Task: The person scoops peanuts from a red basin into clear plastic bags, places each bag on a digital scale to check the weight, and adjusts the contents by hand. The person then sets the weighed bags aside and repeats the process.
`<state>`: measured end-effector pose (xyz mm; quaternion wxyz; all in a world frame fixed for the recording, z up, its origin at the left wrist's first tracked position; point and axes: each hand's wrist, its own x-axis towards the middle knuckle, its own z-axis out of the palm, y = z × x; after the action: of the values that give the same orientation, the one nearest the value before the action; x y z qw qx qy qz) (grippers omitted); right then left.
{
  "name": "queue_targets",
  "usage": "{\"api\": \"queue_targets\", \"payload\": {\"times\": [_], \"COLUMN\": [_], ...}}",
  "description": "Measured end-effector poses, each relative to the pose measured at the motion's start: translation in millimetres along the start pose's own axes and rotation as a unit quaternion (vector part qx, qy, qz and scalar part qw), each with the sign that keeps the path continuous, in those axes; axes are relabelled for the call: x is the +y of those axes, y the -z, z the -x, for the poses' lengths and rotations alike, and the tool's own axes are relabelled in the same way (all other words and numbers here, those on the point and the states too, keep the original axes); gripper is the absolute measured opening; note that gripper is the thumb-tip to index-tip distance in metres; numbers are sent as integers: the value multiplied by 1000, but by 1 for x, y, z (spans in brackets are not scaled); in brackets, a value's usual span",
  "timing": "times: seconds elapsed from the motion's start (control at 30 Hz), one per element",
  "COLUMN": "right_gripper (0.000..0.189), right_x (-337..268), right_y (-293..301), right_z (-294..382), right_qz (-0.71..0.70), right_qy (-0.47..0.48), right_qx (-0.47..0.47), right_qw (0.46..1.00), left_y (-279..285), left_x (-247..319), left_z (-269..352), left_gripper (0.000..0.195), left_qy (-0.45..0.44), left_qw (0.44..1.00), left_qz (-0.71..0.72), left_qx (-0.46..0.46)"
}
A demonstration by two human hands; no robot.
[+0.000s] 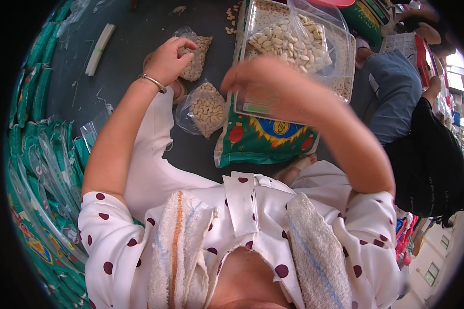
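Note:
My left hand (172, 58) is over a clear plastic bag of beans (197, 58), fingers curled with thumb and forefinger apart; whether it grips the bag I cannot tell. A second clear bag of pale beans (207, 110) lies just below, between my hands. Blurred by motion, my right hand (261, 87) passes over the near edge of a metal tray (348, 69), and nothing can be made out in its fingers. On the tray rests a large open plastic bag of white beans (290, 40). Under the tray lies a green printed sack (251, 148).
A bundle of pale strips (100, 49) lies on the dark floor (127, 23) at the upper left. Stacked green packaging (42, 166) lines the left side. Loose beans (230, 21) lie beside the tray. Another person in jeans (394, 89) sits at the right.

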<state>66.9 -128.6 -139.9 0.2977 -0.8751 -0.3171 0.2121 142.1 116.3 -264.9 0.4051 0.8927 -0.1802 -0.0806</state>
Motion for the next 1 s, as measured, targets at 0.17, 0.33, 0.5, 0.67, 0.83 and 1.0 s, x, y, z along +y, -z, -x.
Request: {"api": "queue_targets", "payload": {"times": [0.17, 0.33, 0.5, 0.67, 0.83, 1.0], "right_gripper": [17, 22, 18, 15, 16, 16], "right_x": [79, 109, 147, 138, 99, 31], "right_y": [-204, -297, -336, -300, -259, -133], "right_z": [-85, -107, -111, -112, -93, -30], "right_qz": [154, 90, 98, 36, -37, -241], "right_qy": [29, -145, -125, -41, -75, -116], "right_qx": [-231, -32, 9, -44, -41, -20], "right_qw": [960, 985, 987, 998, 996, 963], "left_y": [5, 11, 12, 8, 8, 4], "left_x": [2, -14, -16, -20, -12, -13], "left_z": [2, 6, 5, 4, 1, -1], "left_gripper": [19, 18, 17, 18, 19, 18], "left_qy": [39, 58, 61, 52, 24, 24], "left_qw": [999, 998, 998, 997, 998, 999], "left_qz": [-21, 7, 12, 30, 44, 11], "left_qx": [-20, -15, -33, -45, -42, -41]}}
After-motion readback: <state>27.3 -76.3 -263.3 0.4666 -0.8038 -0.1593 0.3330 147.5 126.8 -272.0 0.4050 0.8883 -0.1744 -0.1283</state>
